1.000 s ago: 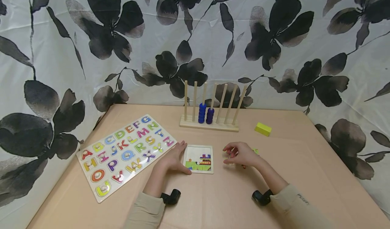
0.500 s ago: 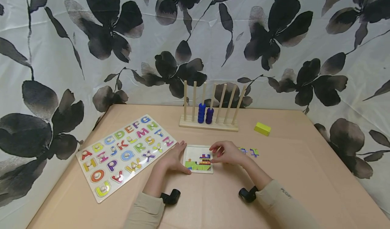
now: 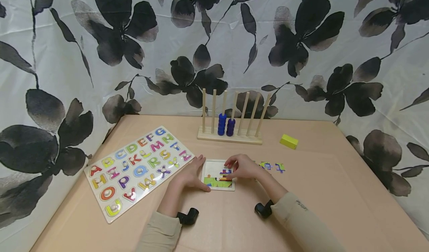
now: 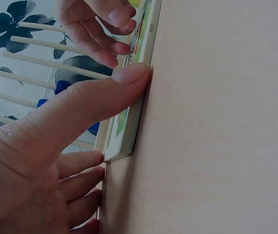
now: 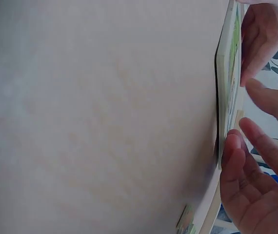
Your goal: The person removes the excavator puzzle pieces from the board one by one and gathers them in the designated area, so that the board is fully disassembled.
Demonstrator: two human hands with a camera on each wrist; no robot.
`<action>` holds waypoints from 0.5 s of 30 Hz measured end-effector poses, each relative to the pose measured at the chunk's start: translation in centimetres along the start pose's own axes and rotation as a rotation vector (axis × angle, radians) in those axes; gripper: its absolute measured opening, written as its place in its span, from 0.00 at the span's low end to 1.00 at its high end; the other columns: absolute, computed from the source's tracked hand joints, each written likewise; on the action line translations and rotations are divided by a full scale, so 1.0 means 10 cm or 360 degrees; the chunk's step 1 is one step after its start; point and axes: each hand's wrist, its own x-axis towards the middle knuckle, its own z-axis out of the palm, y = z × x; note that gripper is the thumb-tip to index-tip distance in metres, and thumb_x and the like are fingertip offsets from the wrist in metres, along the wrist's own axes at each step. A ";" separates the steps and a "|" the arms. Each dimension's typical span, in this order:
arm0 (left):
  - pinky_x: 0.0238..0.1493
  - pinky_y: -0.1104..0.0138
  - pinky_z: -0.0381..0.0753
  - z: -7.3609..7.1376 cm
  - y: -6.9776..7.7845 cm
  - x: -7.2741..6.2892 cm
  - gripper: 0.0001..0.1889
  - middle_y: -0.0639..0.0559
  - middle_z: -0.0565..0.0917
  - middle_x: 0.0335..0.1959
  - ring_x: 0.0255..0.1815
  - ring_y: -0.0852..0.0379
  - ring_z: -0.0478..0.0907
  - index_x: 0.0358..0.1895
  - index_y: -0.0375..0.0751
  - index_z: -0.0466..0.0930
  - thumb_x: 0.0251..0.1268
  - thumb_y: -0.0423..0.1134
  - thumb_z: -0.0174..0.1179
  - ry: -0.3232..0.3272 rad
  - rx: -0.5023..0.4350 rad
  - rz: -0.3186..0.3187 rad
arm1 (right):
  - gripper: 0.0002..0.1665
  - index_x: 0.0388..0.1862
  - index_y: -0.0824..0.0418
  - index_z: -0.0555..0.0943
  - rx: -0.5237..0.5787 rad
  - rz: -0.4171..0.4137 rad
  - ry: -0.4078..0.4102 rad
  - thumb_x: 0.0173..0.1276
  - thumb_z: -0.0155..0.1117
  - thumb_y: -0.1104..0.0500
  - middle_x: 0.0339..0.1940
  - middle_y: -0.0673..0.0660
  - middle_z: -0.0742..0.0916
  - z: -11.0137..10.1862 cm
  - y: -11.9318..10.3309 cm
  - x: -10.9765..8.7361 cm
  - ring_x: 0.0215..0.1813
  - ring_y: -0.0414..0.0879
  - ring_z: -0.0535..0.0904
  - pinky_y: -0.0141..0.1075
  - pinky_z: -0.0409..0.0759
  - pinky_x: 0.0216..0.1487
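A small square jigsaw puzzle point(image 3: 212, 169) in a white frame lies at the table's middle, green along the bottom and multicoloured at the right. My left hand point(image 3: 190, 175) holds the frame at its left side, the thumb point(image 4: 124, 78) on the near edge and the fingertips against the side. Over the puzzle's right part hovers my right hand point(image 3: 247, 166), its thumb point(image 5: 270, 100) and index finger apart with no piece visible between them. In the right wrist view the other fingers bend beside the frame's right end. Loose puzzle pieces point(image 3: 279, 167) lie right of that hand.
An alphabet board point(image 3: 134, 203) with coloured letters lies slantwise at the left. Behind the puzzle stands a wooden peg rack point(image 3: 231, 139) with blue beads on two pegs. A yellow block point(image 3: 289, 142) sits at the back right. A floral cloth point(image 3: 248, 58) hangs behind the table.
My right hand has moved left from the loose pieces to over the puzzle's right side, uncovering pieces behind it. My left hand has stayed on the frame.
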 end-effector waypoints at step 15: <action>0.68 0.51 0.51 0.00 0.00 0.00 0.56 0.41 0.53 0.71 0.71 0.42 0.45 0.69 0.33 0.54 0.32 0.47 0.77 0.0003 -0.0030 0.0008 | 0.15 0.34 0.63 0.81 0.0012 0.0041 -0.0091 0.45 0.75 0.66 0.27 0.54 0.78 0.03 0.00 0.06 0.29 0.44 0.69 0.31 0.69 0.28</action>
